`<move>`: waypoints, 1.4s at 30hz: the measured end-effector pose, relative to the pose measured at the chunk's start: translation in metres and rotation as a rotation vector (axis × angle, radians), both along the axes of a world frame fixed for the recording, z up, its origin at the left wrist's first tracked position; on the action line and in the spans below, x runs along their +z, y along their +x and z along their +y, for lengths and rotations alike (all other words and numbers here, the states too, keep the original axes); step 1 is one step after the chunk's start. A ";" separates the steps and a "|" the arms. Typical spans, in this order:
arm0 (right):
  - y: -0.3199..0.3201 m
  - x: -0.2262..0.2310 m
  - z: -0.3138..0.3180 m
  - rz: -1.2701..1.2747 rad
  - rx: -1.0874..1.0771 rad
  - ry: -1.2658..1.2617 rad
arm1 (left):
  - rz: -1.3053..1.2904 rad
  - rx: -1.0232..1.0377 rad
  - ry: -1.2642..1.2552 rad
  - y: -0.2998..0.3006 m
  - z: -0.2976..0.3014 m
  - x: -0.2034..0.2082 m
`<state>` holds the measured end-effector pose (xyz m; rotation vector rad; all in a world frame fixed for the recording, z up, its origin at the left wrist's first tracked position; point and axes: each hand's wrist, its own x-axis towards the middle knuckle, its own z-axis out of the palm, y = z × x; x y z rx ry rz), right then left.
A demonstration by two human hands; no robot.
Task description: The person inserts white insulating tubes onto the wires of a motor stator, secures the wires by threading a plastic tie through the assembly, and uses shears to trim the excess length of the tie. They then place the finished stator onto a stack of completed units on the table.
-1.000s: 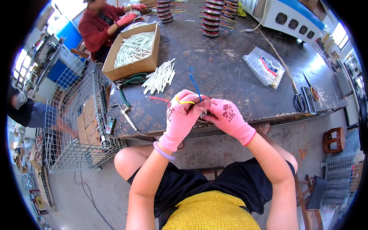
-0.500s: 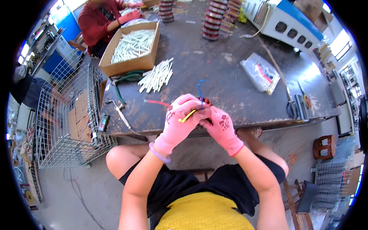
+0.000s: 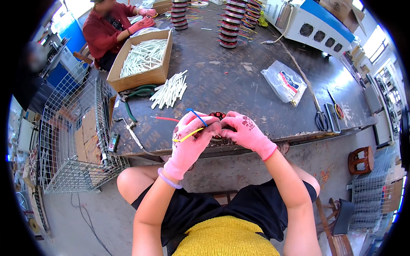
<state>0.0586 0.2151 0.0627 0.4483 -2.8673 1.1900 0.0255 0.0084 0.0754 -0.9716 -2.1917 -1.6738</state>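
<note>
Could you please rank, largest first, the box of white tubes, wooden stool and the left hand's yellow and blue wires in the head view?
Box of white tubes
Wooden stool
Yellow wire, blue wire: too alike to rank

Worktop (image 3: 213, 87): dark, smooth, semi-gloss, scuffed in patches, strong sheen at right. Left glove (image 3: 186, 144) and right glove (image 3: 252, 135): matt knitted cloth, soiled. Red wire (image 3: 167, 118), yellow wire (image 3: 188, 136), blue wire (image 3: 197, 116): smooth, plastic-looking covering. Box (image 3: 141, 80), far left: matt cardboard. Bag (image 3: 277, 81), right: clear glossy plastic, creased. Cage (image 3: 99, 97), left: metal wire. Stool (image 3: 361, 159), right: polished wood. Garment (image 3: 226, 237), near: coarse knit.
</note>
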 end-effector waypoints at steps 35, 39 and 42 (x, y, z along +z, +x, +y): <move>0.005 -0.030 -0.028 0.317 -0.083 -0.076 | -0.063 -0.045 -0.016 -0.008 0.004 -0.007; 0.022 -0.005 -0.028 0.033 -0.220 -0.331 | -0.377 -0.029 0.184 -0.002 -0.022 -0.008; 0.033 -0.035 -0.012 0.147 -0.301 -0.199 | -0.724 0.094 0.257 0.018 -0.049 -0.029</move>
